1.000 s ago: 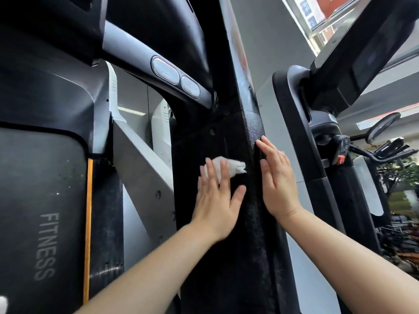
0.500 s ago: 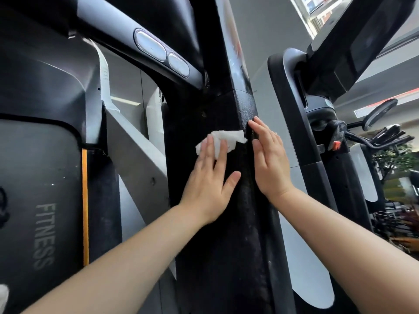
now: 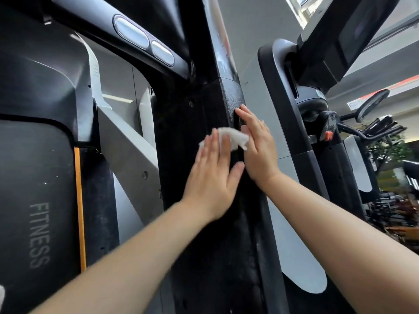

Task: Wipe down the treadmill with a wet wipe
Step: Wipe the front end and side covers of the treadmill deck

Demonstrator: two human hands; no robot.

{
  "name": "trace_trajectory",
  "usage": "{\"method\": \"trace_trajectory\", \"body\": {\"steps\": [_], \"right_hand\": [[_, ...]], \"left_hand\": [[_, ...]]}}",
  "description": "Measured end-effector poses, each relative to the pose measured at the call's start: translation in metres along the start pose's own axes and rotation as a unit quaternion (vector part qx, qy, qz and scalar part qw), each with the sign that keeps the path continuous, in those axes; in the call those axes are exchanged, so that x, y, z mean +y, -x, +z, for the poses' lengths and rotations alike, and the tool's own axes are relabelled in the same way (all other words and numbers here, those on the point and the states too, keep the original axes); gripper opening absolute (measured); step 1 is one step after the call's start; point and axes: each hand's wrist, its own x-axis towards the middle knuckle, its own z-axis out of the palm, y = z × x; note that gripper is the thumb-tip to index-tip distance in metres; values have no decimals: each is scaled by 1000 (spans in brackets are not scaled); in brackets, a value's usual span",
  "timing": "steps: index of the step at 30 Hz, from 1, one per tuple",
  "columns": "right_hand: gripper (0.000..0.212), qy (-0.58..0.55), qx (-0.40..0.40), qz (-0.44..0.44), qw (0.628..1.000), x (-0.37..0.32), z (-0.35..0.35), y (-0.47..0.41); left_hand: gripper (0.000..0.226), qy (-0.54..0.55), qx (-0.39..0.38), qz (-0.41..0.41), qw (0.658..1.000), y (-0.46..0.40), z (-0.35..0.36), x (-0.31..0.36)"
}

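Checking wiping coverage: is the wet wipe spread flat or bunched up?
Bunched up: the wet wipe shows crumpled folds, pressed under the left hand against the black post.

Single head-worn wide-angle view, taken from the person's eye level and directed forward and slightly upward along the black textured upright post of the treadmill (image 3: 204,223), which is seen at close range at frame centre. Both forearms are seen entering from 6 o'clock. The dark deck panel lettered FITNESS (image 3: 38,234) is placed at 9 o'clock; a neighbouring black machine with a tilted console screen (image 3: 353,35) is placed at 2 o'clock. Straight edges are bowed by the lens. No second view is provided.
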Motion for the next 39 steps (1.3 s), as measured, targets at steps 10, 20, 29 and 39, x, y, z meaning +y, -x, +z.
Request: {"method": "trace_trajectory", "body": {"steps": [10,20,29,39], "right_hand": [[42,-9,-67,53,996,6,-34,54],[43,-22,6,69,997,6,-18,129],[42,-29,4,72,997,6,-16,129],[46,-79,9,74,994,9,-19,131]], "left_hand": [[66,-39,-84,89,992,94,21,-6],[69,-27,-29,102,994,42,9,-3],[68,14,-31,87,996,-9,-7,-9],[68,-125,-92,102,983,141,43,7]]}}
